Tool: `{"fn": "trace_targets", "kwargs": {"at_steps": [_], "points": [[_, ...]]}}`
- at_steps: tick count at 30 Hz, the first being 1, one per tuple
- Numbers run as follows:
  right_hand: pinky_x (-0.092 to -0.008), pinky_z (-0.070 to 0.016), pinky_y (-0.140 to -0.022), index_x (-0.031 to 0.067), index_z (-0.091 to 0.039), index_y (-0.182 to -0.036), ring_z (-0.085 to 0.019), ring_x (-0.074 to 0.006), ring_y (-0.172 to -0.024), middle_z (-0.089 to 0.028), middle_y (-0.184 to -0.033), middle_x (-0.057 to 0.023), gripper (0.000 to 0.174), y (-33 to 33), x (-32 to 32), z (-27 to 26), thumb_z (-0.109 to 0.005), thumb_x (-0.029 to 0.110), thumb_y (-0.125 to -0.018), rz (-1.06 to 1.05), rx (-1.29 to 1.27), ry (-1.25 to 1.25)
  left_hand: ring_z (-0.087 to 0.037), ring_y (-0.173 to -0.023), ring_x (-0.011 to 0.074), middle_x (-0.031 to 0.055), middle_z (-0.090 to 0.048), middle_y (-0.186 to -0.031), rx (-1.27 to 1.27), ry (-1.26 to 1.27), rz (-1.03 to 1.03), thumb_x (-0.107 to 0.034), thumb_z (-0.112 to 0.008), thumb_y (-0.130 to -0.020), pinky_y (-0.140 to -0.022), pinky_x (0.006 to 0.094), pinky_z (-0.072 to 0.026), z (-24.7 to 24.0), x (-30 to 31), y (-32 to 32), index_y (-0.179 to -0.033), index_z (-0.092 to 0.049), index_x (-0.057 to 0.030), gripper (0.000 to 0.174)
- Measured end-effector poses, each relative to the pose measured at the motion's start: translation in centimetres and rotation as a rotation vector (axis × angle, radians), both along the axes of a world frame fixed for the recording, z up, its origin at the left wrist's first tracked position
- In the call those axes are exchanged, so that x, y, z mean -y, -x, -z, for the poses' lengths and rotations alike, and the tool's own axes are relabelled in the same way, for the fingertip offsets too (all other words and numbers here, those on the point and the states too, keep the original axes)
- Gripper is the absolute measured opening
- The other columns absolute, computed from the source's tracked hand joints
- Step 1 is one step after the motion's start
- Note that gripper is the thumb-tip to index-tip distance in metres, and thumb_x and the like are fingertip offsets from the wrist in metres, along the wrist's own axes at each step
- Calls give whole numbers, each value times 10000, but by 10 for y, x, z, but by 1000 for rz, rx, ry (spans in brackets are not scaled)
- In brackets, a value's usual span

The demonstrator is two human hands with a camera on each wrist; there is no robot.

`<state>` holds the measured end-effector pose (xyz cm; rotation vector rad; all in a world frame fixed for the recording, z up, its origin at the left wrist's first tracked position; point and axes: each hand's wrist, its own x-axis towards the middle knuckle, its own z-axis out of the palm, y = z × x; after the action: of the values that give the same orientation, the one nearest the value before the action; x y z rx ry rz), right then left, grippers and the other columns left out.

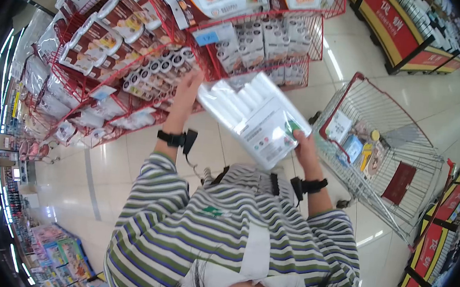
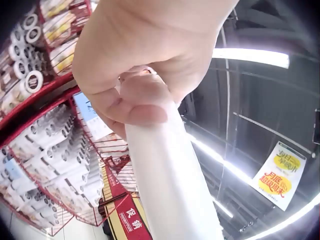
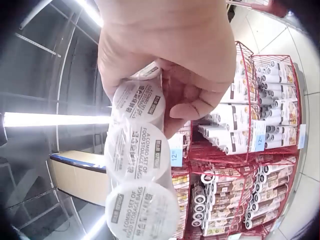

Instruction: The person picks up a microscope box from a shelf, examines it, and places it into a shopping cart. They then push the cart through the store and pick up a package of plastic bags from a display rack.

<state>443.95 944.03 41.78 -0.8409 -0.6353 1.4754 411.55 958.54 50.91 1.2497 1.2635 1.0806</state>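
A clear-wrapped pack of food storage bag rolls [image 1: 267,126] is held in front of the body, tilted, between both hands. My left hand [image 1: 187,91] grips its left end; in the left wrist view the fingers curl round a smooth white roll [image 2: 162,170]. On the pack's lower right side, my right hand [image 1: 308,151] holds on with the thumb over the printed face. Several round roll ends [image 3: 137,154], lettered "A combo set of food storage bags", stick out below that hand in the right wrist view. Part of its grip is hidden behind the wrap.
Red wire racks [image 1: 264,22] with packaged rolls and bags stand ahead and to the left. A shopping cart [image 1: 378,152] holding several items is at the right, on the tiled floor [image 1: 110,176]. Shelves with red promotion signs [image 1: 383,17] line the right side.
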Motion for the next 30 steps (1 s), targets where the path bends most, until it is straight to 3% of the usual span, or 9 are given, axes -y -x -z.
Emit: {"fn": "trace_targets", "kwargs": {"at_steps": [2,3,5,10,13,20,26,29,30], "points": [[-263,-495,-726,-29,-498,-1174,-599,-125,-807,-609,-998,-66,424,15,0,-1,-628,191,-836,-32,-46,-27,-632,-750,137,57,-595,-960,184,85,-81,-263,-536,-912,-547,264,-529,-1,24,-4,-1255,-442,-89,396],[-257,-494,-717,-31,-504,-1167,-599,-118,-790,-616,-976,-64,403,27,1,-3,-617,179,-842,-22,-25,8,-632,-750,137,57,-595,-960,190,76,-77,-263,-536,-912,-547,264,-529,8,29,3,-1255,-442,-89,396],[-251,-494,-708,-33,-511,-1161,-598,-112,-773,-623,-954,-63,383,47,5,3,-605,167,-848,-5,3,45,-606,-924,207,106,-541,-1139,210,253,23,-250,-523,-918,-776,382,-534,39,37,15,-1331,-327,-78,488],[-227,-466,-684,-36,-563,-1046,-569,-74,-776,-614,-888,-26,309,84,19,11,-666,145,-818,82,281,46,-600,-957,228,137,-539,-1152,89,404,247,-167,-597,-866,-786,377,-531,87,84,20,-1350,-297,-74,577],[-217,-447,-654,-25,-560,-1018,-555,-65,-764,-610,-867,-20,296,101,28,19,-683,139,-805,99,337,18,-592,-967,226,128,-552,-1135,171,491,286,-188,-654,-826,-784,360,-519,103,101,27,-1367,-277,-51,674],[-217,-446,-655,-22,-546,-1040,-557,-70,-739,-613,-869,-33,349,139,53,16,-717,127,-775,118,468,41,-601,-978,243,133,-534,-1160,135,661,389,-172,-618,-865,-831,371,-522,120,113,55,-1353,-293,-64,596],[-239,-466,-689,4,-555,-1063,-577,-88,-783,-619,-872,-49,402,165,67,17,-744,155,-741,88,587,66,-568,-1046,308,148,-423,-1292,307,665,310,-227,-598,-886,-914,427,-476,125,132,59,-1396,-192,-123,660],[-257,-468,-692,19,-566,-1063,-589,-117,-802,-626,-893,-65,423,172,70,5,-757,162,-715,71,645,71,-517,-1116,336,144,-345,-1354,363,717,315,-294,-596,-887,-947,476,-442,125,137,62,-1404,-160,-168,688],[-257,-468,-692,19,-566,-1063,-589,-117,-802,-626,-893,-65,423,175,72,-2,-757,162,-715,70,645,74,-489,-1145,343,139,-321,-1375,401,691,312,-394,-552,-889,-956,497,-426,122,140,60,-1411,-152,-180,692]]}}
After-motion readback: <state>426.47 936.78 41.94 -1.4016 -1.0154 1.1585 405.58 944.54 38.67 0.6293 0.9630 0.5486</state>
